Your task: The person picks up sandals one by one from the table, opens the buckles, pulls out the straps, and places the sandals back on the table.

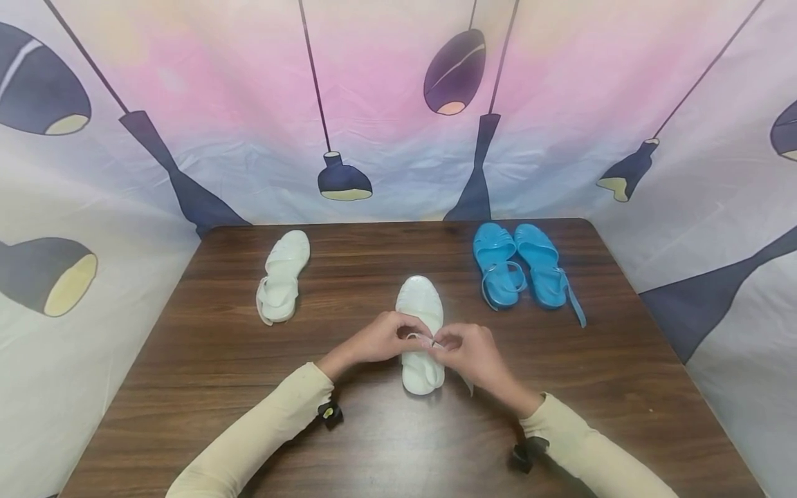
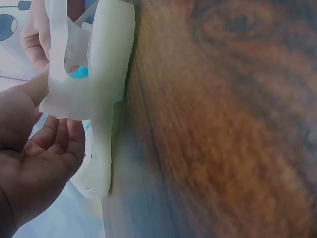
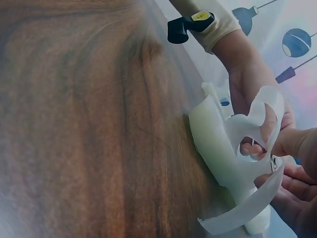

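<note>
A white jelly sandal (image 1: 418, 297) lies sole down in the middle of the table, toe pointing away from me. Both hands meet over its ankle strap. From the left side, my left hand (image 1: 381, 337) pinches the strap between thumb and fingers. Opposite it, my right hand (image 1: 474, 354) grips the strap close to a small metal buckle (image 3: 274, 162). The strap's loose end (image 3: 242, 213) hangs out below the right fingers in the right wrist view. In the left wrist view the sandal's side (image 2: 111, 54) stands close by the left hand (image 2: 42, 171).
Another white sandal (image 1: 288, 256) rests at the back left of the wooden table (image 1: 349, 256). At the back right sits a pair of blue sandals, one (image 1: 494, 242) beside the other (image 1: 537, 243), the right one's strap trailing. A printed curtain (image 1: 249, 104) hangs behind.
</note>
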The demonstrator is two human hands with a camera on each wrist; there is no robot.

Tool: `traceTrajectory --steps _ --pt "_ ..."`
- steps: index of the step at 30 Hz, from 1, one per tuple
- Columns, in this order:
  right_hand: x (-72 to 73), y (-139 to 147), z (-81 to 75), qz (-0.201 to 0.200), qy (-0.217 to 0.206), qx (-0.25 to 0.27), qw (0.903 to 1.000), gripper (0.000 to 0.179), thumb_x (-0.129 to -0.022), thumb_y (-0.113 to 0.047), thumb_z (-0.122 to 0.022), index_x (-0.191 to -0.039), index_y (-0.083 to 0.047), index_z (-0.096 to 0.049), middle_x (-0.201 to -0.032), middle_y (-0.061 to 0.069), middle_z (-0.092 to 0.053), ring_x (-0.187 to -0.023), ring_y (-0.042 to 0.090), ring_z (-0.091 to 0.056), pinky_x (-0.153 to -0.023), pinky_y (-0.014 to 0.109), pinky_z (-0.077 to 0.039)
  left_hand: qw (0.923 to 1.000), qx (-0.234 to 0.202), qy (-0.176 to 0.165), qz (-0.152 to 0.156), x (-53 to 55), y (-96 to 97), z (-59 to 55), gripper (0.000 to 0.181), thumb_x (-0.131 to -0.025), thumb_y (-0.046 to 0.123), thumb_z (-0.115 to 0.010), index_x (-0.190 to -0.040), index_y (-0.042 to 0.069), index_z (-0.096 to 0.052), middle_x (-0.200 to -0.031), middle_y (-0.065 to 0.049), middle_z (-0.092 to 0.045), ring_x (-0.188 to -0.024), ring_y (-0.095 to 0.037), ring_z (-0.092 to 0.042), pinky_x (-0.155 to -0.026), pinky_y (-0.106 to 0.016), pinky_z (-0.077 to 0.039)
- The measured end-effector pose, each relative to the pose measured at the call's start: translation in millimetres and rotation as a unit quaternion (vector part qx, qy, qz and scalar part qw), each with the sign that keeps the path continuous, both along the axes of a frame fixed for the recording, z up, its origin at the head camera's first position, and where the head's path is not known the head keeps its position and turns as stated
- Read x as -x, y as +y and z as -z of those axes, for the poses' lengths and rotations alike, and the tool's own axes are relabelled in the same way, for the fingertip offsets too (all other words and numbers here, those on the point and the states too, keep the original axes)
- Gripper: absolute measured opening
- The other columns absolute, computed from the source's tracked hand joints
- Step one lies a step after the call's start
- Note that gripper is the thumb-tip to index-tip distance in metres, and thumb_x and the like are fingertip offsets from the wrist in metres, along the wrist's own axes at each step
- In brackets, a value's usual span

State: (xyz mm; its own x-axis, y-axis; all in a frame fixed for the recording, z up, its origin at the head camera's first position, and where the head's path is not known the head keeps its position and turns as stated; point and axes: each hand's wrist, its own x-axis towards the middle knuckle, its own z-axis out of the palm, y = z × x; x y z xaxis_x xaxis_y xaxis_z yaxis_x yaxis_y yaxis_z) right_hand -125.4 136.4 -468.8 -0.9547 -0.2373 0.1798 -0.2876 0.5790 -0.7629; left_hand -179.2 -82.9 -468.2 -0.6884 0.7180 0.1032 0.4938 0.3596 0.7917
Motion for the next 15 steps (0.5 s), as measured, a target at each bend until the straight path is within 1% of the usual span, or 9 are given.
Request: traceTrajectory --steps 4,8,15 --pt "-0.6 0.3 1.8 0.002 0.010 0.000 1.0000 0.013 -0.079 -0.012 -0.087 -0.088 -0.012 -0.078 -0.082 -0.001 -0.075 -0.072 0.006 -0.069 -0.065 0.021 -0.058 1.0000 -0.007 -0.004 -0.002 0.4 -2.1 0.6 0.012 -0.096 0.024 -0.074 -0.105 0.017 -0.078 -0.092 0.011 -0.073 -0.075 -0.004 -0.052 -0.068 -0.021 -0.046" --pt "-1.2 0.9 2.7 0.004 0.014 0.004 0.9999 0.012 -0.078 -0.010 -0.086 -0.088 -0.011 -0.079 -0.080 -0.001 -0.075 -0.071 0.007 -0.069 -0.064 0.022 -0.058 0.9999 -0.004 -0.003 -0.013 1.2 -5.0 1.0 0.011 -0.096 0.023 -0.074 -0.104 0.016 -0.077 -0.093 0.010 -0.073 -0.078 -0.004 -0.057 -0.072 -0.022 -0.050" --pt "-1.7 0.4 3.0 0.017 0.004 0.013 0.9998 0.012 -0.078 -0.008 -0.086 -0.088 -0.010 -0.079 -0.083 0.001 -0.075 -0.071 0.008 -0.070 -0.064 0.023 -0.059 0.9995 -0.005 -0.009 -0.030 1.8 -8.4 -2.7 0.013 -0.096 0.021 -0.073 -0.104 0.011 -0.077 -0.095 0.006 -0.075 -0.083 -0.006 -0.062 -0.076 -0.024 -0.053"
